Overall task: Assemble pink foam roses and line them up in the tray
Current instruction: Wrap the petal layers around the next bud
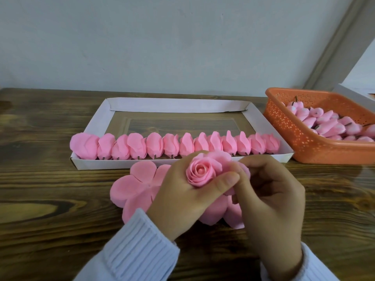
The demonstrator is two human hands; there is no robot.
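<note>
My left hand (pixel 182 199) cups a pink foam rose (pixel 200 171) with a tight spiral centre, thumb pressed across its front. Fingers of my right hand (pixel 269 201) pinch the rose's outer petal at its right side. Under both hands lies a stack of flat pink petal sheets (pixel 134 187) on the table. Just behind, a white cardboard tray (pixel 113 161) holds a row of several finished pink roses (pixel 154 146) lying on their sides along its near wall, short dark stems pointing toward me.
An orange perforated plastic basket (pixel 288 126) at the right holds several pink rose buds (pixel 328 124) on dark stems. The dark wooden table (pixel 50 189) runs back to a grey wall. The tray's far half shows bare bottom.
</note>
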